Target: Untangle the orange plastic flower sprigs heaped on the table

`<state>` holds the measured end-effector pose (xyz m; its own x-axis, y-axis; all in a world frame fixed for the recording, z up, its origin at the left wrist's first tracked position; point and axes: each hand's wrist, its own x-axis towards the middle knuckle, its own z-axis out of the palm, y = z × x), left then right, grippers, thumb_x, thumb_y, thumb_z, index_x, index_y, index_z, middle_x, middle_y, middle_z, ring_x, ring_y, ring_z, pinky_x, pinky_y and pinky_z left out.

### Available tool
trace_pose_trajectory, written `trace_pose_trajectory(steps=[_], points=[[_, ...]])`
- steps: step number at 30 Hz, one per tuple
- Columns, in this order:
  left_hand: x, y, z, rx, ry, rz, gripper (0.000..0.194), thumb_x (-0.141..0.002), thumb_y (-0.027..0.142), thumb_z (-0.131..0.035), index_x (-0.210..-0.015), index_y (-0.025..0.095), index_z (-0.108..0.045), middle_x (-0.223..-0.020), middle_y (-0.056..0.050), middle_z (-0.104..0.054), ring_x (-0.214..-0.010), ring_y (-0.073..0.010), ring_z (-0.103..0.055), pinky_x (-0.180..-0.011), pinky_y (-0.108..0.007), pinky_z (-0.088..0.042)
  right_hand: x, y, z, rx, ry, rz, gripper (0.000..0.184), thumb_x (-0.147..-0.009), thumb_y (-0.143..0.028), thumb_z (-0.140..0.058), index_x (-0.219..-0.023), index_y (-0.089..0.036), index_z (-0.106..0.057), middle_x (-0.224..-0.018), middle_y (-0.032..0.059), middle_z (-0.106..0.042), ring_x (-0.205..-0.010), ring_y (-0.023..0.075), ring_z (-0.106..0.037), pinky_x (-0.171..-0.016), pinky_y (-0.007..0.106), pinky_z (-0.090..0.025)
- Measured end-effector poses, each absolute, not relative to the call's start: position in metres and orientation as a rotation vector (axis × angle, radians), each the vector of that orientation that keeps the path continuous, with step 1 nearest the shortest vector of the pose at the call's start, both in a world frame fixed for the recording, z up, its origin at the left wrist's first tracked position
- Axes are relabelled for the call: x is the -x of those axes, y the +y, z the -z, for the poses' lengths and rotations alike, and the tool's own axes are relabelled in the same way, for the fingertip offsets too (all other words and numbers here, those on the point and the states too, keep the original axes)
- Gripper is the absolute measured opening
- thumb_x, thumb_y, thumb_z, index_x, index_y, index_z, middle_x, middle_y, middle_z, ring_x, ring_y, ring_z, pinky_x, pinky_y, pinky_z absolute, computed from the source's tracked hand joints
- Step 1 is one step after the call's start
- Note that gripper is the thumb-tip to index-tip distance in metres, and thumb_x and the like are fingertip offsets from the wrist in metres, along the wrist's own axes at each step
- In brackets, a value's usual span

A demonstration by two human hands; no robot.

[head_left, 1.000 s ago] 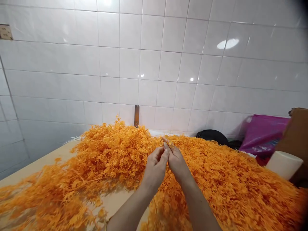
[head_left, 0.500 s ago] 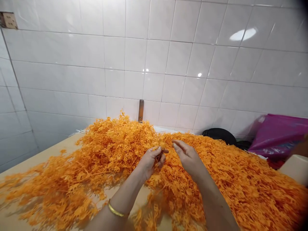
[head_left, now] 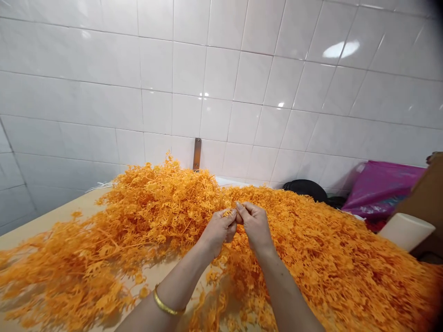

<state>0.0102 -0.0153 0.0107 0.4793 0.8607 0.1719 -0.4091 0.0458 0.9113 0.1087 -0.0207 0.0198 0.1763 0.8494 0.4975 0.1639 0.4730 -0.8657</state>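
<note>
A big heap of orange plastic sprigs (head_left: 166, 207) covers most of the tan table (head_left: 58, 214). Over the middle of the heap my left hand (head_left: 218, 230) and my right hand (head_left: 254, 223) meet fingertip to fingertip. Both are closed in a pinch on a small orange sprig piece (head_left: 231, 213) held between them. A gold bangle (head_left: 162, 304) circles my left wrist. Longer orange strands hang below my hands.
White tiled wall rises right behind the table, with a brown bracket (head_left: 197, 153) fixed to it. At the back right lie a black object (head_left: 304, 189), a magenta plastic bag (head_left: 380, 186), a white roll (head_left: 404, 230) and a brown box (head_left: 427, 193).
Half a second ago my hands were apart with the right one open; now they have come back together and both pinch the orange piece.
</note>
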Motion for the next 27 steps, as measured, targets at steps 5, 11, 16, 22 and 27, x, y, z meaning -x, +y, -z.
trace_pose_trajectory(steps=[5,11,16,22,27], points=[[-0.010,-0.016,-0.014,-1.133,0.505,-1.054,0.031,-0.073,0.041,-0.049,-0.058,0.017,-0.036,-0.033,0.009,-0.026,-0.031,-0.0024,-0.016,-0.035,-0.018,-0.013,-0.097,-0.014,-0.013,0.901,-1.135,-0.776,0.040,-0.068,-0.036,-0.056,-0.046,-0.018,-0.029,-0.045,-0.0070,-0.026,-0.042,0.0056,-0.025,-0.041,0.021,-0.023],[-0.009,-0.022,-0.013,-1.180,0.354,-0.910,0.027,-0.073,0.040,-0.049,-0.064,0.014,-0.046,-0.034,0.009,-0.025,-0.031,-0.0022,-0.014,-0.036,-0.019,-0.010,-0.133,-0.007,-0.026,0.842,-0.624,-0.978,0.022,-0.068,-0.035,-0.056,-0.062,-0.020,-0.041,-0.045,-0.0063,-0.042,-0.043,0.0100,-0.048,-0.049,0.026,-0.045],[-0.015,-0.017,0.003,-1.125,0.458,-0.853,0.026,-0.074,0.039,-0.047,-0.065,0.015,-0.047,-0.033,0.009,-0.024,-0.031,-0.0029,-0.013,-0.036,-0.020,-0.009,-0.149,-0.015,-0.032,0.930,-0.780,-1.089,0.026,-0.065,-0.036,-0.061,-0.076,-0.020,-0.043,-0.061,-0.0012,-0.057,-0.053,0.0132,-0.057,-0.057,0.031,-0.048],[-0.017,-0.018,0.005,-1.184,0.498,-0.826,0.028,-0.073,0.039,-0.050,-0.061,0.014,-0.045,-0.035,0.008,-0.027,-0.032,-0.0022,-0.015,-0.036,-0.020,-0.010,-0.130,-0.017,-0.024,1.028,-1.227,-1.308,0.028,-0.061,-0.039,-0.064,-0.067,-0.014,-0.054,-0.049,-0.0047,-0.047,-0.038,0.0038,-0.038,-0.034,0.015,-0.024],[-0.017,-0.019,0.001,-1.237,0.478,-0.855,0.035,-0.070,0.043,-0.052,-0.054,0.017,-0.035,-0.034,0.008,-0.027,-0.031,-0.0017,-0.014,-0.036,-0.020,-0.010,-0.118,-0.017,-0.022,0.996,-1.022,-1.152,0.030,-0.053,-0.039,-0.067,-0.053,-0.014,-0.051,-0.044,-0.0042,-0.047,-0.033,0.0041,-0.033,-0.032,0.018,-0.021]])
